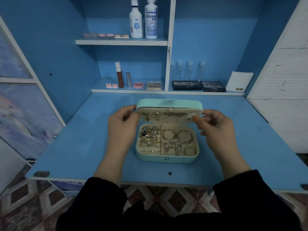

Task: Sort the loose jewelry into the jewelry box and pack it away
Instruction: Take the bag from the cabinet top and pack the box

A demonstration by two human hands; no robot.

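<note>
Blue desk [80, 147]: jewelry box [166, 158] holds rings [150, 137].

Whole unit's painted bright blue with white edging. Blue tabletop [83, 139], and a hutch behind it with two white bottles [136, 22] on the upper shelf [121, 42]. The lower shelf [128, 91] runs along the tabletop's far edge, with makeup palettes [185, 85] and small clear bottles [189, 70]. Cloudy purplish panels [20, 114] on the left, white boards [283, 80] on the right. The floor's got a diamond-patterned rug [166, 199]. Lighting's dim and bluish.
</note>
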